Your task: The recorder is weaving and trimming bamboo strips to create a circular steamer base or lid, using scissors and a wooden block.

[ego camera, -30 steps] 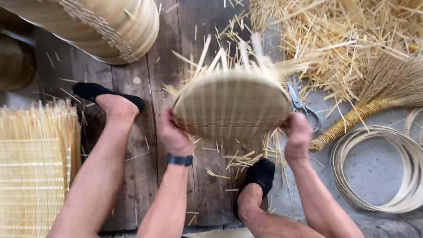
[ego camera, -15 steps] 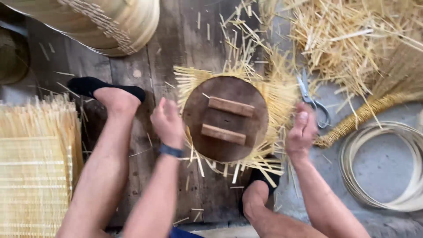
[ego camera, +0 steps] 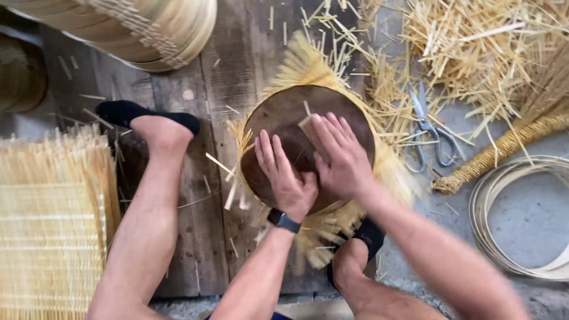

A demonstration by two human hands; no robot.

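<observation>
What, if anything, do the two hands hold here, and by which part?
Neither clearly grips anything. Both the left hand and right hand press flat on top of the round wooden disc; the right hand covers a wooden bar on it.

Both hands cover much of the round wooden disc, so we cannot see its middle; only one corner of a wooden block shows under the right hand. The straw fringe below the disc is blurred, as is the right forearm. The basket is cut off by the top edge, the woven mat by the left edge, the coiled strips by the right.
</observation>
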